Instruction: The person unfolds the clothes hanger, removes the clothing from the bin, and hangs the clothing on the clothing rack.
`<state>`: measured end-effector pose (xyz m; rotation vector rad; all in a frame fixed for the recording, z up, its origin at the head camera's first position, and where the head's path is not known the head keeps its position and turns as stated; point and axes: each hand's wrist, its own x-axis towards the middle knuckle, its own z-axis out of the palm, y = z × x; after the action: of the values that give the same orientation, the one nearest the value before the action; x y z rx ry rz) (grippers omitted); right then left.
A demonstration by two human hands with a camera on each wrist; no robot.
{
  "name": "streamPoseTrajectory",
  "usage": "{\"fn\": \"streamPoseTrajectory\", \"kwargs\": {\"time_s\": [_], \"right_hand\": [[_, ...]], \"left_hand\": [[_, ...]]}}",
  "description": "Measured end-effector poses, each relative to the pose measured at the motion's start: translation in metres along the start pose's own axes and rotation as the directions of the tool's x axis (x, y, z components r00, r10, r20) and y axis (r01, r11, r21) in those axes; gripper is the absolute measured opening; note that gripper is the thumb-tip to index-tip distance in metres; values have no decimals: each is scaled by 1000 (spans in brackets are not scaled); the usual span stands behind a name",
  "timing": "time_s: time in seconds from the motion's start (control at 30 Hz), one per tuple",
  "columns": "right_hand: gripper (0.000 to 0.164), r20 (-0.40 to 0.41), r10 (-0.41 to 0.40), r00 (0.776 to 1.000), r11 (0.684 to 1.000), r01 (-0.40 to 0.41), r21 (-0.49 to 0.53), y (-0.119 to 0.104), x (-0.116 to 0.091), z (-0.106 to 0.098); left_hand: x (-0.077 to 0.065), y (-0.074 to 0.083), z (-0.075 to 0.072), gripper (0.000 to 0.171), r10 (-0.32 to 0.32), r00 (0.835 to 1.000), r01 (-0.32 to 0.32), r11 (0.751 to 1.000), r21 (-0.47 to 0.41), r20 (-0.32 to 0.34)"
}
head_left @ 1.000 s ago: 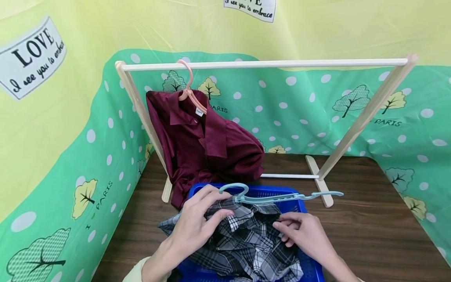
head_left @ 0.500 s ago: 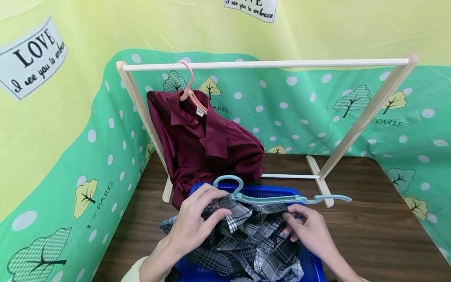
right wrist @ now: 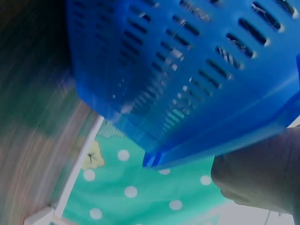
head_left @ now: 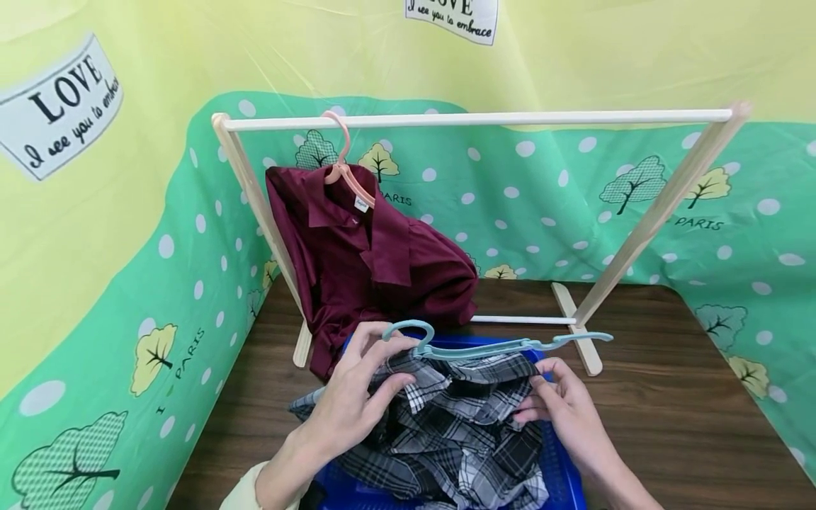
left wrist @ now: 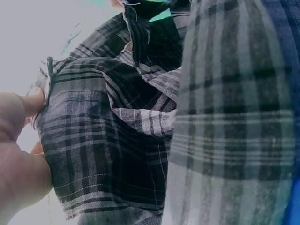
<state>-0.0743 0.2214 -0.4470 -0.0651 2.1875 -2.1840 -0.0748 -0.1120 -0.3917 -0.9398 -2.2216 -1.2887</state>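
Observation:
A grey and black plaid shirt (head_left: 440, 425) lies bunched over the blue basket (head_left: 564, 460). My left hand (head_left: 350, 397) grips its upper left part, near the neck of a light blue hanger (head_left: 484, 349). The hanger's hook curves up beside those fingers, and its right arm sticks out past the cloth. My right hand (head_left: 567, 407) pinches the shirt's upper right edge, just below the hanger. In the left wrist view, thumb and fingers hold the plaid cloth (left wrist: 103, 140). The right wrist view shows mostly the slotted basket wall (right wrist: 187, 93), with part of the right hand (right wrist: 258, 173) beyond its rim.
Behind the basket stands a rack with a white rail (head_left: 510, 118) and wooden legs. A maroon shirt (head_left: 408, 248) hangs at its left on a pink hanger (head_left: 344, 149). Dark wooden tabletop (head_left: 688, 418) extends to the right. Patterned cloth (head_left: 159, 283) encloses the back and sides.
My right hand has moved right and slightly up, spreading the shirt's upper edge beneath the hanger. The blue hanger has shifted and tilted, its right end rising. My left hand keeps its grip.

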Motion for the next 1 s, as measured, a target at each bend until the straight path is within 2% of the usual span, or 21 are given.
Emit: {"fn": "streamPoseTrajectory", "kwargs": {"time_s": [0.07, 0.23, 0.37, 0.57, 0.67, 0.8, 0.9, 1.0], "right_hand": [[7, 5, -2, 1000, 1000, 2, 27, 1, 0, -1], [24, -16, -14, 1000, 997, 16, 81, 1, -1, -2], [31, -30, -54, 998, 991, 58, 122, 0, -4, -1], [17, 9, -148, 989, 978, 145, 150, -1, -8, 1], [28, 27, -168, 985, 974, 162, 159, 1, -9, 0], [31, 53, -171, 984, 977, 162, 136, 2, -11, -1], [26, 69, -173, 983, 983, 167, 79, 1, -13, 0], [29, 78, -185, 980, 983, 184, 19, 0, -15, 2]], "left_hand": [[0, -1, 0, 39, 12, 1000, -12, 1000, -4, 12], [2, -1, 0, 50, 61, 998, -62, 998, 34, 22], [2, 1, 0, 56, 48, 999, -49, 997, 58, 19], [4, -2, 0, 68, 36, 999, -36, 999, 33, -4], [4, -2, 0, 68, 17, 1000, -16, 1000, 15, -23], [4, 0, -1, 66, -2, 999, 2, 1000, 2, -39], [5, 2, -2, 65, -10, 999, 10, 1000, -7, -45], [5, 3, -1, 65, -30, 999, 29, 999, -16, -43]]}}
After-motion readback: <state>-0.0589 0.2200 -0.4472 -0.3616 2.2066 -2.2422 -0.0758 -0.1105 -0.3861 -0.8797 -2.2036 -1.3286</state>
